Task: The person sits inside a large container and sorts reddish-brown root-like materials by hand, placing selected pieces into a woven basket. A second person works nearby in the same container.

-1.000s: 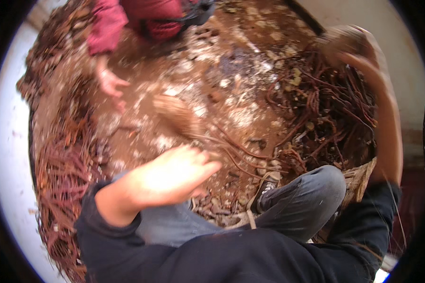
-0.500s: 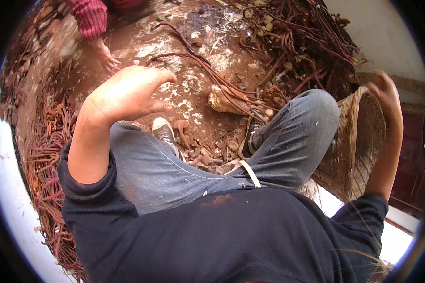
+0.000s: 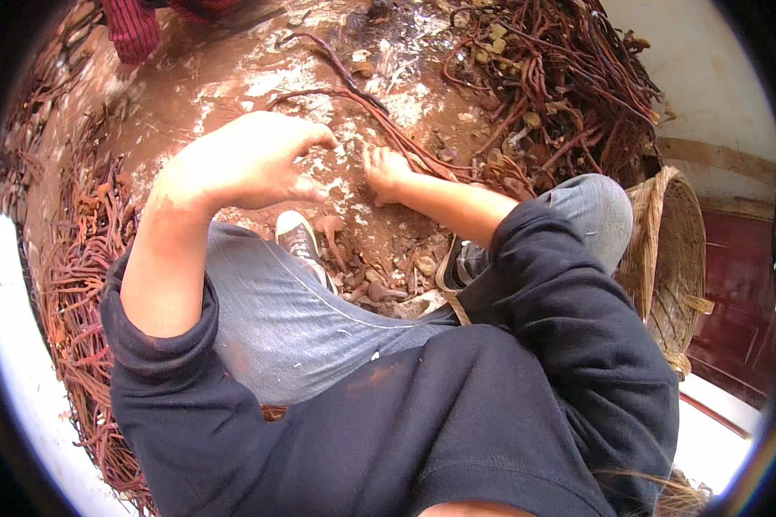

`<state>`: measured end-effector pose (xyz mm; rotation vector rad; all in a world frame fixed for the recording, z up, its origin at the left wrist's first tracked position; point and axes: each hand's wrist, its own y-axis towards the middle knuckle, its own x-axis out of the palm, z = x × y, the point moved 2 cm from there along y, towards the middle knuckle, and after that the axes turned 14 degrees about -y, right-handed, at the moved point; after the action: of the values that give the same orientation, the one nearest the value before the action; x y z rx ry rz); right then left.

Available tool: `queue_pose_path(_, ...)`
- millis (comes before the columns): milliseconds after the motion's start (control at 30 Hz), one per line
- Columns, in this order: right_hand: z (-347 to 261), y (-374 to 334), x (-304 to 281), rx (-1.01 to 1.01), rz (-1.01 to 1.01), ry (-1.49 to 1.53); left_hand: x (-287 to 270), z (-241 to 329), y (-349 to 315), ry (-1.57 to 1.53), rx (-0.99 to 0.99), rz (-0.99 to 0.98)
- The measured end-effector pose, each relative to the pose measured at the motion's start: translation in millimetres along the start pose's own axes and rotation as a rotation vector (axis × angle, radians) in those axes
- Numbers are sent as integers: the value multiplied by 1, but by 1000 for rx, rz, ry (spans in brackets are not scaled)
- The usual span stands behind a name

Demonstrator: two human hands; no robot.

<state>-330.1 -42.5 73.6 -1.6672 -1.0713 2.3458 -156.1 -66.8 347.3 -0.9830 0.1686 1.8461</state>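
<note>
My left hand hovers over the ground with fingers curved and thumb apart, nothing between them. My right hand reaches across to the middle, low over the soil, beside the left ends of long reddish-brown roots. Its fingers and thumb look spread, with nothing visible in them. The area under the right palm and forearm is hidden. Beyond the right knee stands a woven basket, which neither hand touches.
A heap of tangled dark roots lies at the far right. More reddish roots are spread along the left. Small broken pieces lie between my shoes. Another person's red sleeve shows at the far left. A pale wall stands at right.
My right hand has swung from the basket rim to the middle. The basket's position has shifted. A pale chunk is now out of sight. The other person's hand has drawn back; my left barely moved.
</note>
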Motion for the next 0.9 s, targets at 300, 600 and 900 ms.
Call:
queue_pose_path(300, 17, -2, 37, 201, -24, 65, -3, -9, 3, -71, 45, 19)
queue_pose_path(600, 33, 0, -47, -24, 209, 718, -7, -16, 21, -67, 0, -59)
queue_pose_path(900, 170, -135, -168, 50, 1084, 1280, -21, -30, 19, -91, -227, -36)
